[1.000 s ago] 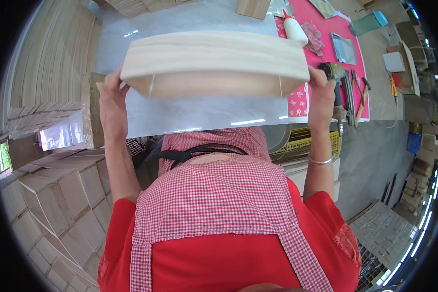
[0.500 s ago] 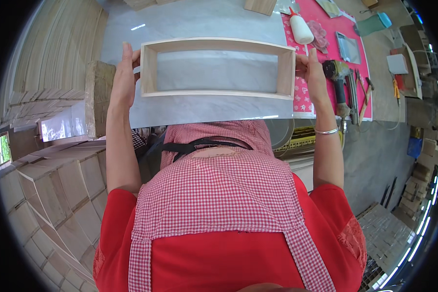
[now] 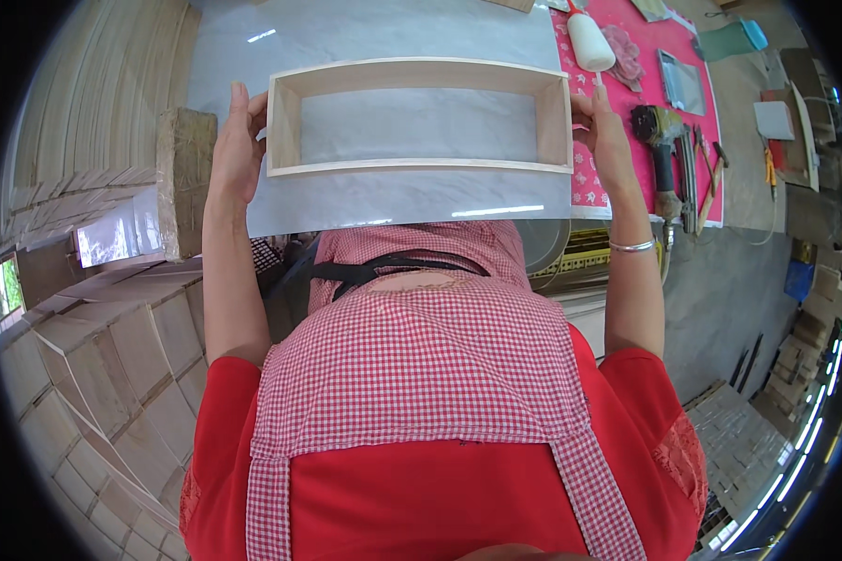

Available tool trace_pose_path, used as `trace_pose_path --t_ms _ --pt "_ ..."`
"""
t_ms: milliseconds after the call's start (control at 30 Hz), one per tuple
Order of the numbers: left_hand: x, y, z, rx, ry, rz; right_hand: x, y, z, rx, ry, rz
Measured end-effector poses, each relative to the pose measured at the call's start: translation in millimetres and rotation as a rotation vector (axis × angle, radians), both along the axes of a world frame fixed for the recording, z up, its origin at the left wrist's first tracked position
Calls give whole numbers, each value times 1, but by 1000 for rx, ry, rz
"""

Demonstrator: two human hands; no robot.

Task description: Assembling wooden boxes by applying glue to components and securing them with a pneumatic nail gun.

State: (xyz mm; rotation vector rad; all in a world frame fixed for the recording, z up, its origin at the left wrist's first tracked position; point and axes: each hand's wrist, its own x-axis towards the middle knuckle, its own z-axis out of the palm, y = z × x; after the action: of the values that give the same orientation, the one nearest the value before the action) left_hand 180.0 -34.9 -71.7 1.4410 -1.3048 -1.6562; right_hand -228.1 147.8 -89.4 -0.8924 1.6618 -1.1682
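A long rectangular frame of pale wood [image 3: 421, 167], with the grey tabletop showing through its middle, is held level between my two hands. My left hand [image 3: 238, 148] presses against its left short end, thumb pointing up and fingertips on the outer face. At the opposite end, my right hand [image 3: 608, 140] grips in the same way, with a silver bangle on that wrist. Some fingers of each hand are partly hidden. Whether the frame touches the table cannot be made out.
On the pink patterned mat [image 3: 589, 192] at right lie a white glue bottle [image 3: 590, 42] with a red cap, a nail gun [image 3: 664, 154], a hammer [image 3: 713, 182] and a pink cloth [image 3: 624, 56]. A brown block [image 3: 185, 182] and stacked wooden boards [image 3: 103, 112] stand at left.
The view has shifted slightly, so the table and its things sit a little higher and farther right. Both hands keep the same hold on the frame's ends.
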Motion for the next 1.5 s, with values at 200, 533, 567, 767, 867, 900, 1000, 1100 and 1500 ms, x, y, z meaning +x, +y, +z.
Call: trace_pose_path --t_ms 200,533,567,767,867,900,1000,1100,1500 --pt "22 21 -12 112 155 63 15 26 -1 -2 -26 -4" --pt "31 48 -16 145 234 56 -2 67 -36 62 -96 -47" --pt "31 51 -15 146 240 48 0 66 -36 59 -72 -32" --pt "32 62 -7 85 183 33 6 69 -37 -8 -130 -69" --pt "35 56 4 -4 92 -21 0 72 -39 -145 -106 -188" --pt "38 52 4 -101 112 -33 2 68 -29 -145 -104 -185" --pt "41 44 15 -295 145 -51 6 46 20 -415 -305 142" --pt "18 38 33 -310 103 1 -20 41 8 -350 -182 203" --pt "22 12 17 -162 2 11 -13 13 5 -192 111 -151"
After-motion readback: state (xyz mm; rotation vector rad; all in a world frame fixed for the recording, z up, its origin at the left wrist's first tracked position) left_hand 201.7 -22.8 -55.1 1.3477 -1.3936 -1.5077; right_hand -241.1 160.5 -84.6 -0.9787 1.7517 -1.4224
